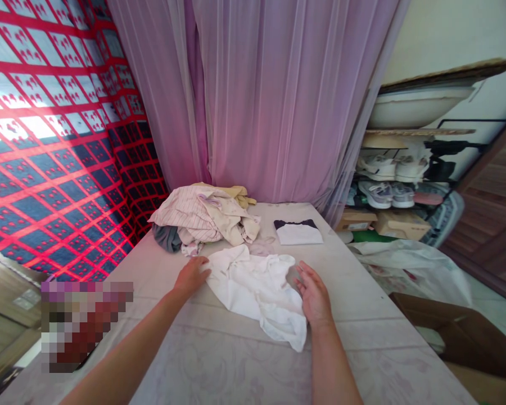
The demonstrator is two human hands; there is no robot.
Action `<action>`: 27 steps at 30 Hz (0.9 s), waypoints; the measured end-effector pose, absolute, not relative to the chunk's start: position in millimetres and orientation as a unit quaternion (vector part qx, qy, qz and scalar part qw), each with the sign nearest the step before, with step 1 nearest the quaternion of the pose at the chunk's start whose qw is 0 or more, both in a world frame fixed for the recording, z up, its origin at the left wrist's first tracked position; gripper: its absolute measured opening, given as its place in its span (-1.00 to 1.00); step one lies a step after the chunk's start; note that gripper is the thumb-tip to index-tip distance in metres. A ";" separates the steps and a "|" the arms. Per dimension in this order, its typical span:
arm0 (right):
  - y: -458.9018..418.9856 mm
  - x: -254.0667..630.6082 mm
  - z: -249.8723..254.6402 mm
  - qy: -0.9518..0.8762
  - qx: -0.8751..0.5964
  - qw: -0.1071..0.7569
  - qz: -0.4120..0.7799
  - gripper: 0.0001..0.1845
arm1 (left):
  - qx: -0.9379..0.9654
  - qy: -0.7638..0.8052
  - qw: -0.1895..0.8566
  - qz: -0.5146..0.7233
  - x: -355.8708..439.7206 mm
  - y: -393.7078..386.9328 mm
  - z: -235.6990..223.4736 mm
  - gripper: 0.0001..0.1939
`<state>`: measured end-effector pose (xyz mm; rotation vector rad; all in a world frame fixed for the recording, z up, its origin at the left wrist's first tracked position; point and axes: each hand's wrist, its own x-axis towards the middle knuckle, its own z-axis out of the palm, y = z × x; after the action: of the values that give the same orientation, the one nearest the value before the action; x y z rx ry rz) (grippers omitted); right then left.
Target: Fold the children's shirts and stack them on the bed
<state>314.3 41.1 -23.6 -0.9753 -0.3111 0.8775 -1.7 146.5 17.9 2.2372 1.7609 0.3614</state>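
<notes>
The white garment (257, 284) lies between the left hand (190, 275), touching its edge, pinch unclear, and the right hand (317, 298), open beside it. Likely light and limp; opposite edges suit holding.

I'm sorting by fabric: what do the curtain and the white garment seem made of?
Curtain: probably sheer synthetic, faintly glossy; light shows through its folds. White garment: perhaps cotton knit, matte, judging by its soft creases.

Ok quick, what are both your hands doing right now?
Left hand: at the left edge of the white cloth; can't tell if it's gripping.
Right hand: open, fingers loosely curled, by the cloth's right edge.
</notes>
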 end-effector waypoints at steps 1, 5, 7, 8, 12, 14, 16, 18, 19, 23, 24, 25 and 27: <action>42.1 314.4 -26.3 -0.144 -0.456 0.781 0.402 -0.71 | 0.767 0.616 0.134 0.119 -3.2 145.9 18.4 -0.59; 45.3 312.5 -35.7 -0.194 -0.497 0.751 0.389 -0.72 | 0.759 0.628 0.149 0.082 -7.7 144.2 23.5 -0.57; 46.7 310.7 -38.8 -0.225 -0.526 0.728 0.378 -0.70 | 0.760 0.627 0.157 0.066 -9.9 142.0 27.2 -0.59; 47.3 309.9 -40.0 -0.240 -0.538 0.717 0.372 -0.69 | 0.760 0.627 0.158 0.062 -11.6 140.1 29.2 -0.59; 48.9 308.3 -44.1 -0.308 -0.559 0.681 0.359 -0.64 | 0.752 0.644 0.133 0.052 -28.9 127.7 40.1 -0.62; 49.4 308.1 -45.3 -0.336 -0.565 0.664 0.355 -0.63 | 0.746 0.657 0.107 0.000 -44.9 119.7 48.3 -0.64; 49.6 307.7 -45.5 -0.351 -0.573 0.652 0.351 -0.61 | 0.741 0.658 0.101 -0.088 -62.6 111.7 58.0 -0.66; 49.3 307.0 -44.1 -0.353 -0.572 0.651 0.352 -0.59 | 0.732 0.657 0.110 -0.146 -76.0 105.2 67.4 -0.68; 48.9 306.5 -42.6 -0.349 -0.569 0.654 0.357 -0.57 | 0.728 0.657 0.113 -0.160 -79.4 103.0 71.3 -0.66; 44.6 305.3 -32.4 -0.321 -0.565 0.661 0.376 -0.56 | 0.747 0.647 0.069 -0.137 -65.0 105.0 76.4 -0.45; 43.2 305.0 -29.3 -0.318 -0.568 0.659 0.378 -0.56 | 0.764 0.633 0.046 -0.116 -56.3 108.1 74.9 -0.43; 41.8 304.8 -26.4 -0.317 -0.571 0.657 0.378 -0.57 | 0.782 0.615 0.024 -0.099 -47.0 111.9 72.6 -0.43; 39.3 304.1 -21.9 -0.310 -0.571 0.660 0.377 -0.59 | 0.812 0.579 -0.006 -0.075 -29.8 120.3 66.4 -0.50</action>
<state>304.1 39.3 -21.9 -1.2919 -0.7010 0.8527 -29.8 120.3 66.4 2.5601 1.8258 -0.2373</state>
